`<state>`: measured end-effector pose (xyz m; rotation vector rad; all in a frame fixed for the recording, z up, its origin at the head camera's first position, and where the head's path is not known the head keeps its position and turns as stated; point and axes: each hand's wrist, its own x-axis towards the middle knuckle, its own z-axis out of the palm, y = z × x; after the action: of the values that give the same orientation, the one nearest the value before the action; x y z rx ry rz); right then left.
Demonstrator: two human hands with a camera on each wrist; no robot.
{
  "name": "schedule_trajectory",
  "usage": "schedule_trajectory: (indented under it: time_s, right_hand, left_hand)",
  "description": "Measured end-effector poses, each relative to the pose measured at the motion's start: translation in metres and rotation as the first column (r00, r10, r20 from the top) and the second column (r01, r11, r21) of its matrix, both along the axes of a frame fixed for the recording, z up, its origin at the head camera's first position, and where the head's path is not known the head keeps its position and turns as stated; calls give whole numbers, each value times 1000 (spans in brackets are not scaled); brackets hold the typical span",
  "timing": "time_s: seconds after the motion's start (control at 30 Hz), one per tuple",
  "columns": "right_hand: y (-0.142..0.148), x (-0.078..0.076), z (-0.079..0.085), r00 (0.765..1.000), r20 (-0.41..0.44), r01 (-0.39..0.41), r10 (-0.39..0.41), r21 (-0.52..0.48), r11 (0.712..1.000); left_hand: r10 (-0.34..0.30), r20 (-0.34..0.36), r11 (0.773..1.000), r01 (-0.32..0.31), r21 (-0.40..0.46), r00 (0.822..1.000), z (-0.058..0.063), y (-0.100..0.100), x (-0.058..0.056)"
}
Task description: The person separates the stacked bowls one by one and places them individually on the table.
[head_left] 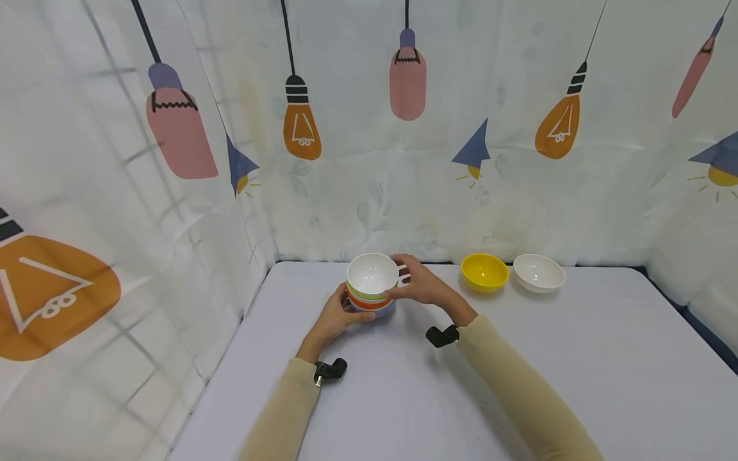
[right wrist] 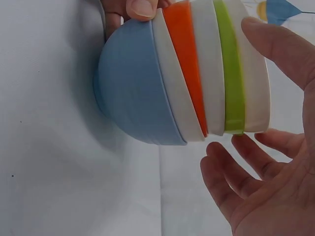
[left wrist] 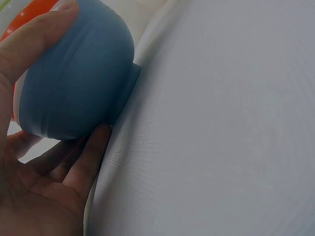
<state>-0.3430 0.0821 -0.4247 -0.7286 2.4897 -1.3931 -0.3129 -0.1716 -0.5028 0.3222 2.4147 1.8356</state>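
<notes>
A nested stack stands at the table's far left: a light blue bowl [right wrist: 133, 83] at the bottom, then white, an orange bowl [right wrist: 184, 59], white, a green bowl [right wrist: 232, 73] and a white bowl [head_left: 372, 274] on top. The upper bowls sit slightly tilted in the blue one. My left hand [head_left: 336, 317] holds the blue bowl, thumb on its near side and fingers around its lower left. At the stack's right, my right hand [head_left: 423, 285] has thumb and fingers around the top white bowl; its lower fingers are spread apart from the stack.
A yellow bowl [head_left: 484, 273] and another white bowl [head_left: 539, 273] stand side by side at the back right of the white table [head_left: 392, 397]. A patterned curtain [head_left: 357, 192] hangs behind the table's back edge. Each wrist wears a small black camera.
</notes>
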Motion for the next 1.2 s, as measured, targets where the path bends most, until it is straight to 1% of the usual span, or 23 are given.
schedule_trajectory:
  time_s: [0.17, 0.3, 0.57, 0.83, 1.0, 1.2]
  right_hand:
    - [-4, -3, 2, 1000, 18, -15, 15, 11, 1000]
    - [-8, -5, 2, 1000, 23, -20, 20, 23, 1000]
    - [-16, -7, -1, 1000, 13, -26, 26, 34, 999]
    - [-20, -10, -3, 999, 28, -30, 31, -1, 1000]
    - [-21, -11, -6, 1000, 2, -23, 23, -1, 1000]
    - [-23, -9, -5, 1000, 1, -4, 4, -12, 1000]
  left_hand:
    - [2, 1, 1000, -2, -6, 1000, -1, 0, -1]
    - [-3, -12, 1000, 2, -12, 1000, -2, 0, 0]
    - [-1, 6, 1000, 1, -11, 1000, -1, -2, 1]
    - [-3, -18, 1000, 3, -20, 1000, -2, -2, 0]
    - [-6, -13, 1000, 6, -11, 1000, -1, -1, 0]
    - [-18, -6, 1000, 18, -1, 1000, -1, -2, -1]
